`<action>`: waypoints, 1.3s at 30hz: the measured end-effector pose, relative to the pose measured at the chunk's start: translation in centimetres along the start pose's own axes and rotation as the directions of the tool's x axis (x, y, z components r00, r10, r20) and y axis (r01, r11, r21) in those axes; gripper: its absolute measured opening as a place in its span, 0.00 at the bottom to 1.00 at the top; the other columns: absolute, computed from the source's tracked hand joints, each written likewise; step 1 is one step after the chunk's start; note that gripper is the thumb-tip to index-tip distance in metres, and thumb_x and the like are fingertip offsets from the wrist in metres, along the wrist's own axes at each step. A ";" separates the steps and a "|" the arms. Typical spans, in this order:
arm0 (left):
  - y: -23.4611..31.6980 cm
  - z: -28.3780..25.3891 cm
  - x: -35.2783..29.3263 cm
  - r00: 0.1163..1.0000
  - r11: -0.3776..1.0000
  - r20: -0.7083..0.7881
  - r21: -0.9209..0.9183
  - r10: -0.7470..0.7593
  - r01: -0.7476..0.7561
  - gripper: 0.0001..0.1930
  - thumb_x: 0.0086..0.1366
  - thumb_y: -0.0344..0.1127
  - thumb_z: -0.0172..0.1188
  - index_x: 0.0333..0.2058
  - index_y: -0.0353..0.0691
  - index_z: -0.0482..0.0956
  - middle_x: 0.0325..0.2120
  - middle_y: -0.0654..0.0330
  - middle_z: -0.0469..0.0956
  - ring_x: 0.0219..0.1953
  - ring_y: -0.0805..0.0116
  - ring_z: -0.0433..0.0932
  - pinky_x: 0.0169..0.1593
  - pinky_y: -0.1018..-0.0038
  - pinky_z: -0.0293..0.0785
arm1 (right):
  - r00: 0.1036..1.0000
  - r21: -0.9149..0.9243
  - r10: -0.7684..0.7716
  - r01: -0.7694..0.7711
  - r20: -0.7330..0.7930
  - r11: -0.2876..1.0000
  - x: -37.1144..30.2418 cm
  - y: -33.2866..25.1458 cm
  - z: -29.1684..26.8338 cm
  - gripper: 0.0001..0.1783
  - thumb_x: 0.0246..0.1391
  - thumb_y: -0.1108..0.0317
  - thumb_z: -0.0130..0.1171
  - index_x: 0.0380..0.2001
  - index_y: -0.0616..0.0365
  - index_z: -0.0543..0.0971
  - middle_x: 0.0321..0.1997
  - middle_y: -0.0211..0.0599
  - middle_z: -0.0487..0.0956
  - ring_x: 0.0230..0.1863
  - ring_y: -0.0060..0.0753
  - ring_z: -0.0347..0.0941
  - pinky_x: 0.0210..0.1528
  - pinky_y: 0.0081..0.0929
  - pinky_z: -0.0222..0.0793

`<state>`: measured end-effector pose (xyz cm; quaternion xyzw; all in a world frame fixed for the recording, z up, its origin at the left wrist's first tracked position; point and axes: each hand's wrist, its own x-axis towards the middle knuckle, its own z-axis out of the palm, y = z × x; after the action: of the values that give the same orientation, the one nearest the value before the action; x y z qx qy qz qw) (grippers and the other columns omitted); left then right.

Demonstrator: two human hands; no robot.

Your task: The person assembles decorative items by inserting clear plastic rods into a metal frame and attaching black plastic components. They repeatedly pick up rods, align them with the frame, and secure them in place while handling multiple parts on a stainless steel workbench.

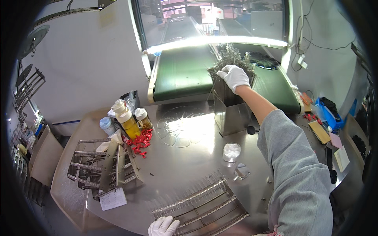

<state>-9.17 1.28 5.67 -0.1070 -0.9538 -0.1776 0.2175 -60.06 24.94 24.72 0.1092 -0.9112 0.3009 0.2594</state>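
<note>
Two gloved hands were in view: the right hand (234, 77) far, the left hand (163, 226) near. Two wire racks stood on the worktop (189, 157), a left rack (103, 167) and a near rack (202, 206). Three bottles (128, 120) clustered far left. One metal box (228, 106) stood far, one small clear cup (231, 152) mid-worktop. The red clips (141, 141) were too many to count.

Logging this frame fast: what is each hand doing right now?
Left hand: open, resting on the metal rack.
Right hand: closed on a bundle of thin metal pieces over the steel box.
</note>
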 end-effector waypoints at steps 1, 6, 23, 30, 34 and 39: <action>0.2 0.2 -0.2 1.000 1.000 -0.003 0.010 -0.017 0.017 0.41 0.39 0.52 0.80 0.53 0.42 0.79 0.51 0.48 0.80 0.52 0.43 0.78 0.52 0.52 0.75 | 1.000 -0.005 0.012 -0.012 -0.016 1.000 0.7 -0.2 0.7 0.16 0.58 0.50 0.66 0.38 0.50 0.87 0.43 0.42 0.86 0.48 0.49 0.82 0.52 0.41 0.76; 1.1 -0.7 0.1 0.998 0.998 -0.030 0.023 -0.061 0.062 0.42 0.41 0.54 0.79 0.55 0.41 0.78 0.54 0.48 0.78 0.54 0.42 0.77 0.55 0.51 0.74 | 0.957 0.059 -0.120 0.140 -0.262 0.988 1.3 -1.5 -0.2 0.10 0.60 0.58 0.64 0.37 0.51 0.86 0.39 0.45 0.85 0.43 0.49 0.82 0.48 0.42 0.76; -3.6 -1.7 -2.9 0.373 0.856 -0.786 -0.359 -0.493 0.373 0.05 0.69 0.19 0.57 0.40 0.33 0.79 0.37 0.55 0.76 0.34 0.68 0.79 0.36 0.75 0.79 | -0.389 0.664 -0.771 0.397 -0.504 -0.634 -32.8 -17.5 -4.4 0.20 0.53 0.54 0.61 0.34 0.62 0.80 0.42 0.46 0.79 0.35 0.40 0.78 0.36 0.38 0.75; -8.9 3.0 -5.0 -0.125 0.079 -0.088 -0.994 -0.988 0.070 0.09 0.79 0.34 0.45 0.50 0.34 0.64 0.32 0.52 0.79 0.25 0.67 0.82 0.28 0.75 0.81 | -0.262 0.710 -0.946 0.703 0.191 -0.052 -31.1 -16.7 6.3 0.50 0.50 0.28 0.54 0.65 0.56 0.66 0.64 0.50 0.71 0.61 0.62 0.70 0.61 0.57 0.67; -10.3 5.4 -5.9 -0.013 -0.131 0.130 -0.990 -0.991 0.056 0.07 0.79 0.33 0.48 0.48 0.36 0.66 0.34 0.53 0.79 0.26 0.67 0.82 0.27 0.75 0.81 | -0.338 0.671 -0.867 0.741 0.366 -0.006 -32.0 -15.9 8.2 0.52 0.53 0.26 0.50 0.67 0.56 0.64 0.69 0.53 0.67 0.69 0.62 0.63 0.69 0.57 0.60; -9.5 5.5 -4.3 0.120 -0.036 0.044 -0.997 -0.992 0.063 0.05 0.76 0.32 0.55 0.43 0.36 0.73 0.33 0.56 0.82 0.27 0.71 0.82 0.29 0.76 0.81 | -0.337 0.671 -0.883 0.741 0.325 -0.036 -32.3 -16.1 8.8 0.51 0.53 0.25 0.48 0.66 0.56 0.66 0.68 0.54 0.67 0.67 0.63 0.64 0.68 0.57 0.61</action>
<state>-10.16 -5.79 -3.68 0.3786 -0.3730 -0.7493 0.3951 -30.75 8.26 9.24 0.8558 -0.5167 0.0239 -0.0104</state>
